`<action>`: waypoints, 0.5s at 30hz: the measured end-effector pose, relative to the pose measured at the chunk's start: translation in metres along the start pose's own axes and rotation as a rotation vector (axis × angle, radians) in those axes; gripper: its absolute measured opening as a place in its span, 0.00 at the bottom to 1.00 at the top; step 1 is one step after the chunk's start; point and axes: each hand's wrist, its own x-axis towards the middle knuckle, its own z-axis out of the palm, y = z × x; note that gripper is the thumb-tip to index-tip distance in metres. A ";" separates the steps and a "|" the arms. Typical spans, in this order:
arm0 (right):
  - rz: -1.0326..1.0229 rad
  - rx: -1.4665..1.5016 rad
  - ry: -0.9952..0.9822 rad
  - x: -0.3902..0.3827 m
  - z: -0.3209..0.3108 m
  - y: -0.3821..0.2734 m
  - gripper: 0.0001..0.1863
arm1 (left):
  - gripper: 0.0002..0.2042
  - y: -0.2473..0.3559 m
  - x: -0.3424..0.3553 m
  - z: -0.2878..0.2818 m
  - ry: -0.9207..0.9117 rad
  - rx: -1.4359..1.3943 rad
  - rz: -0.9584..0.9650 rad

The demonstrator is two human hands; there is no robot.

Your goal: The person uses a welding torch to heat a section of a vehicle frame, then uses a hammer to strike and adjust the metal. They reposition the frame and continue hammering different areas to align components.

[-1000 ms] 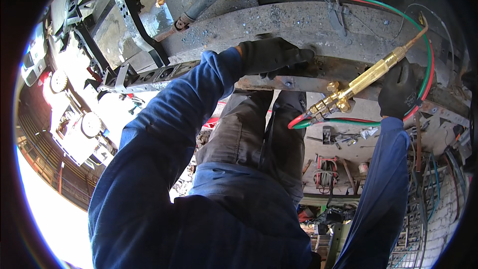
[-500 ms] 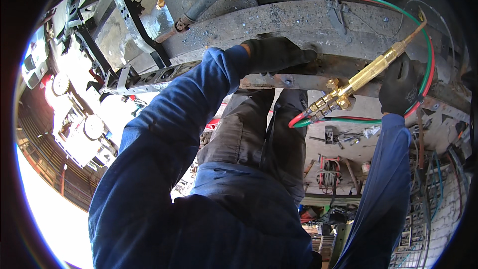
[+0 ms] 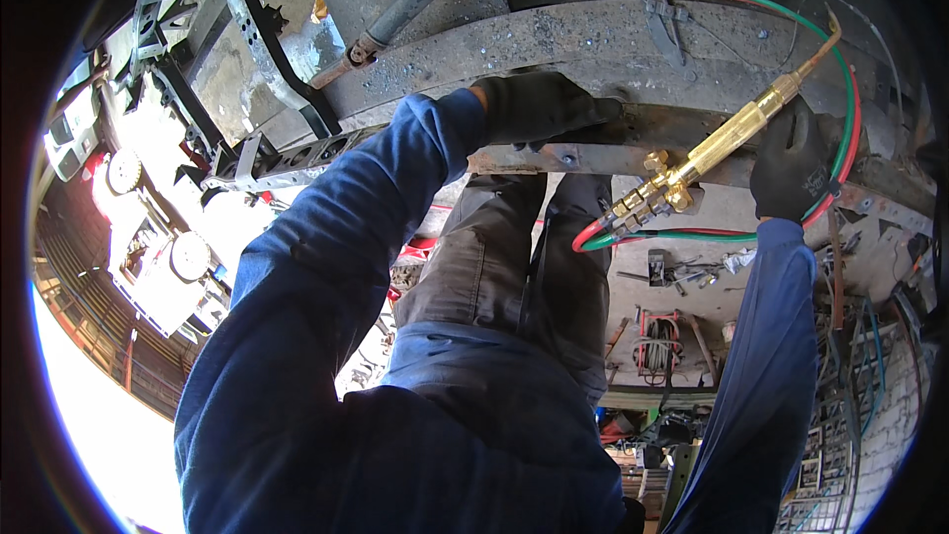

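Note:
My left hand [image 3: 542, 107], in a black glove, grips the upper edge of a long, rusty steel rail [image 3: 682, 123], its thumb side stretched to the right. Some of its fingers are hidden behind the rail. Over the rail's right part slants a brass gas torch [image 3: 736, 133], its bent copper-coloured tip [image 3: 828, 40] up to the right and its valves low to the left. My right hand [image 3: 791, 163], also gloved in black, is closed around the torch's upper body, partly covered by it. Red and green hoses [image 3: 682, 234] loop from the torch's rear past my right wrist.
Beyond the rail lies a grey steel surface [image 3: 554, 35] strewn with dark flakes, crossed by a thick rod [image 3: 425, 0]. Black brackets [image 3: 267, 49] stand at the left. Below are scattered tools [image 3: 682, 272], a reel of hose or cable [image 3: 655, 346] and a bright vehicle [image 3: 163, 247].
The view has shifted very slightly. Both hands and the torch keep nearly the same places against the rail.

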 end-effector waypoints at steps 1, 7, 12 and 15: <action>-0.005 -0.009 0.001 0.000 0.000 0.000 0.17 | 0.19 0.005 -0.001 0.000 0.014 -0.092 -0.057; -0.051 -0.059 0.011 0.000 -0.001 0.001 0.17 | 0.21 -0.001 0.007 0.009 0.121 -0.297 -0.127; -0.064 -0.044 -0.006 0.001 0.000 0.003 0.17 | 0.30 -0.024 0.026 0.024 0.196 -0.337 -0.062; -0.018 -0.023 -0.024 0.000 0.001 0.003 0.17 | 0.37 -0.023 0.029 0.025 0.266 -0.354 -0.021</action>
